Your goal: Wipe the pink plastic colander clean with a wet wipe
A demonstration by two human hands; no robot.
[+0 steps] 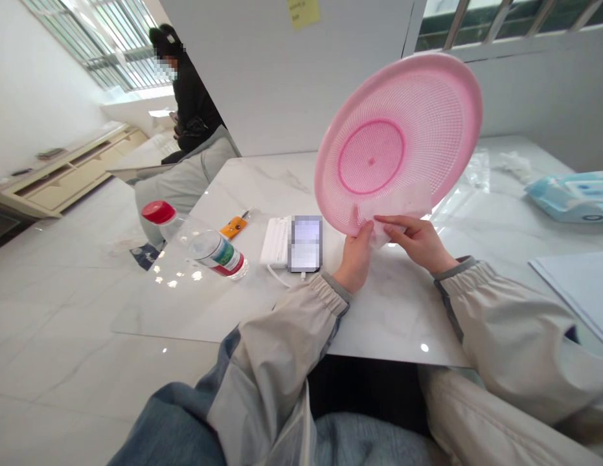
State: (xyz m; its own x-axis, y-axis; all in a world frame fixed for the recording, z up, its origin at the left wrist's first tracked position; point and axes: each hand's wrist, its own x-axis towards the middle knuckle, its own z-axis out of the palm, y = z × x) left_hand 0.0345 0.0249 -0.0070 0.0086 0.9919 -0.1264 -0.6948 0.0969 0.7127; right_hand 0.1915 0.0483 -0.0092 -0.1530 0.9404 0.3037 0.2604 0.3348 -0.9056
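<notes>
A round pink mesh basket [430, 113] is held up on its side above the table, its inside facing me. My left hand [355, 259] is closed on its lower rim, with the thumb in front. A thin white wipe [410, 199] lies against the lower right of the rim. My right hand [420, 243] pinches this wipe between thumb and fingers and presses it to the basket's edge. Part of the wipe hangs down between both hands.
On the white marble table [379, 310] stand a water bottle [223, 255] with a red cap, an orange keychain [233, 226], a white power bank [276, 243] cabled to a phone [306, 243], a blue wipes pack [573, 194] and paper [578, 278]. A person [192, 97] sits beyond.
</notes>
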